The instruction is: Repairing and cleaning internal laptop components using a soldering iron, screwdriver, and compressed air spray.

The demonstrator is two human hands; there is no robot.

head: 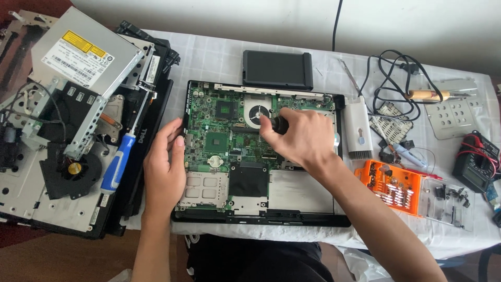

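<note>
An opened laptop base (313,214) lies on the white cloth with its green motherboard (224,138) exposed. My right hand (302,138) grips a black-handled screwdriver (277,124), tip down on the board just right of the round cooling fan (258,114). My left hand (164,167) rests flat against the left edge of the laptop base, fingers together, holding nothing.
A stack of removed parts with a silver optical drive (78,49) and a blue-handled screwdriver (117,164) lies left. A black battery (277,69) sits behind the laptop. At right are a white cleaning tool (357,128), an orange bit set (394,185), a soldering iron (425,95), cables and a multimeter (477,164).
</note>
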